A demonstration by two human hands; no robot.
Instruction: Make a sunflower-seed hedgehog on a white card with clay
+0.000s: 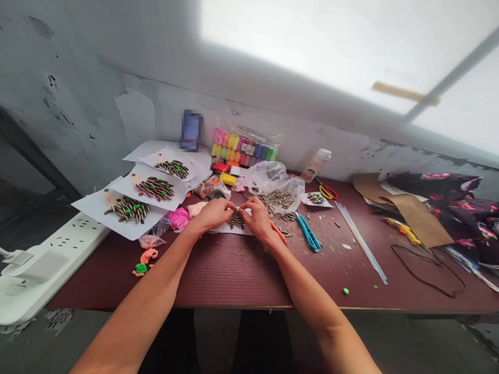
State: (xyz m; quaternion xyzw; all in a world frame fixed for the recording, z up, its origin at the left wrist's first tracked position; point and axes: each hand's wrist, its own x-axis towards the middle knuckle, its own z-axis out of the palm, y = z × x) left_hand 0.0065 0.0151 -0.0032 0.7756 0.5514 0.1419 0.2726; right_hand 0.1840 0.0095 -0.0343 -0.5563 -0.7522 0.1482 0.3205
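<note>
Over a white sheet of paper [245, 231] at the table's middle, my left hand [219, 213] and my right hand [256, 217] nearly meet at the fingertips. Both have thumb and fingers pinched together; whatever they hold is too small or hidden to name. Under them, striped sunflower seeds [236, 219] are stuck close together on the paper, partly covered by my fingers. Just beyond my right hand lies a heap of loose sunflower seeds [278, 200] beside a clear plastic bag [268, 174]. An orange-handled tool [279, 232] lies partly beneath my right wrist.
Finished-looking seed hedgehogs [155, 188] on paper overlap at left, near a white power strip [58, 254]. Colored clay packs [244, 149] stand against the wall. Rightward lie a blue cutter [309, 234], scissors [327, 190], glue sticks [362, 244], a bottle [315, 165] and a glue gun [405, 231].
</note>
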